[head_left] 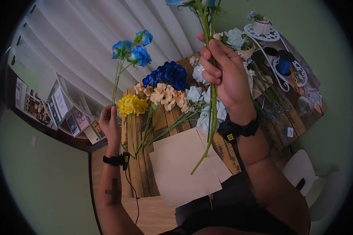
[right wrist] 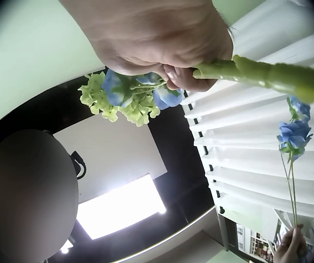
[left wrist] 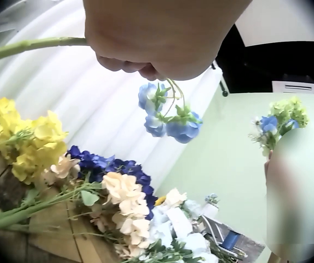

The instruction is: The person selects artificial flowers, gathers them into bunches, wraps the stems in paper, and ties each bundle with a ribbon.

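On the left in the head view, my left hand (head_left: 110,124) pinches the stem of a blue artificial flower (head_left: 140,55) with several blooms, held upright. Raised higher, my right hand (head_left: 232,76) grips a bunch of green stems (head_left: 212,121) that hang down past the wrist. Blue blooms and pale green flower clusters (right wrist: 141,109) top this bunch in the right wrist view. Beneath both hands, a sheet of beige paper (head_left: 184,166) lies at the near side of the wooden table (head_left: 139,184).
Yellow flowers (head_left: 132,105), dark blue flowers (head_left: 168,75) and peach flowers (head_left: 168,96) lie along the table's left and back. Pale blue flowers (head_left: 211,117) are beside them. A white metal stand (head_left: 262,32) and a blue ribbon spool (head_left: 283,67) occupy the right side. White curtains (head_left: 90,35) hang behind.
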Demonstrator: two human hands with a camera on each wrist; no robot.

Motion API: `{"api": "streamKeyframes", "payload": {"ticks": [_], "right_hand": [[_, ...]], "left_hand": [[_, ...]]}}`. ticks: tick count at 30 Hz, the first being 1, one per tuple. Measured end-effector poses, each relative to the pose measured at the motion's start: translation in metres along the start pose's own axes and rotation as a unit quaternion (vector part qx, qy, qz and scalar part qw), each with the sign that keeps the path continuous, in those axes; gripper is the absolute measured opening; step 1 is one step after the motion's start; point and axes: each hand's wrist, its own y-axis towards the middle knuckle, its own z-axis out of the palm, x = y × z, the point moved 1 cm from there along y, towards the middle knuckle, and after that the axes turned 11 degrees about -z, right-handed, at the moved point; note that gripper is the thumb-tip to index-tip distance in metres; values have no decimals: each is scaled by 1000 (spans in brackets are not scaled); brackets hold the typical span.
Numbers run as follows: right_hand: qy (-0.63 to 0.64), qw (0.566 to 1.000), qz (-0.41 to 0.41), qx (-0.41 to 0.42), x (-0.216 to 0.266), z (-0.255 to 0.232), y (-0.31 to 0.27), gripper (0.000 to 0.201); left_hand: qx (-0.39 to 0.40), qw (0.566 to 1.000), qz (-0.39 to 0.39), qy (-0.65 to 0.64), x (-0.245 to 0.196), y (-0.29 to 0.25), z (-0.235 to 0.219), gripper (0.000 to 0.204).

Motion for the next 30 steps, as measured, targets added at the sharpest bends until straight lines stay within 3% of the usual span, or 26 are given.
{"api": "streamKeyframes", "payload": {"ticks": [4, 5, 8, 11, 12, 13, 15, 16, 19, 23, 25, 26, 28, 30], "right_hand": [[5, 1000, -3, 15, 1, -4, 3, 35], [2, 1000, -11, 22, 1, -6, 4, 36], [-7, 999, -18, 28, -1, -4, 3, 35], [-3, 1000, -8, 24, 1, -4, 0, 36], [-2, 1000, -8, 22, 1, -4, 2, 36], [-1, 1000, -7, 18, -1, -5, 6, 36], [-1, 1000, -5, 12, 1, -4, 3, 36], [-2, 1000, -3, 9, 0, -4, 5, 36], [1, 1000, 3, 4, 0, -2, 3, 37], [2, 1000, 7, 4, 1, -4, 5, 37], [-3, 1000, 6, 2, 4, -7, 3, 37], [-6, 1000, 6, 0, 4, -7, 4, 37], [-8, 1000, 9, -2, 4, -7, 3, 38], [-7, 1000, 11, -2, 3, -5, 3, 38]], "left_hand": [[-9, 999, -29, 43, 67, 3, 10, 21], [-10, 992, -45, 115, 83, 1, 11, 24], [87, 946, -141, 280, 132, 1, 8, 28], [105, 938, -130, 302, 149, -12, 3, 30], [61, 943, -85, 315, 153, -14, 1, 30], [62, 942, -86, 318, 142, -17, 1, 30], [1, 887, 104, 449, 94, -28, 8, 30], [3, 886, 102, 452, 86, -35, 10, 30], [166, 901, 38, 400, 59, -60, 21, 26], [160, 885, 87, 428, 82, -62, 8, 25], [151, 901, 14, 406, 86, -64, 3, 26], [153, 901, 13, 406, 88, -68, 5, 26], [188, 895, -82, 395, 93, -78, 8, 27], [173, 885, -47, 430, 97, -87, 12, 28]]}}
